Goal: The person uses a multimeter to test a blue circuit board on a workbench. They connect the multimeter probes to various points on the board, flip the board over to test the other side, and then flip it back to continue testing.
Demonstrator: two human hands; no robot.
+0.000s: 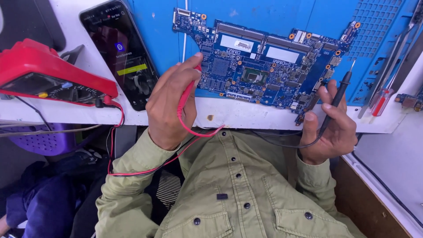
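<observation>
Touching circuit board (264, 66), left hand (169, 105) probe (187, 94)

White bench (246, 118) with blue mat (282, 17) (circuit board (264, 61) atop), phone (119, 53), red multimeter (48, 72).

Left hand (169, 103) curled, thumb extended; right hand (332, 121) pinching, palm up.

The one camera sits on the person's head. It looks straight down, close up, at the white table edge (246, 118) and their lap.
</observation>
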